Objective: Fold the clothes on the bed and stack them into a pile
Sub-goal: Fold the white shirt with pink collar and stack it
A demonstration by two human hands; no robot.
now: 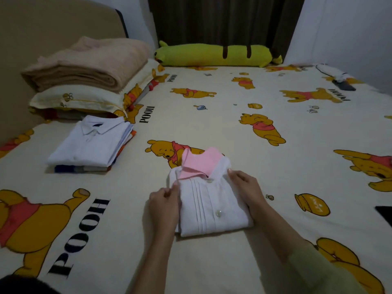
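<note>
A folded white shirt with a pink collar (212, 204) lies on the bed (233, 115) in front of me, buttons facing up. My left hand (164, 203) grips its left edge, thumb and fingers pinching the cloth near the shoulder. My right hand (246, 187) grips the right edge, fingers curled over the fold. To the left, a pile of folded clothes (91, 145) sits on the sheet with a white collared shirt on top and striped garments under it.
A folded beige blanket (84, 62) rests on a pillow (78, 100) at the back left. A long green plush toy (214, 54) lies along the curtain. Small dark items (343, 84) lie at the far right corner. A dark object (385, 213) sits at the right edge.
</note>
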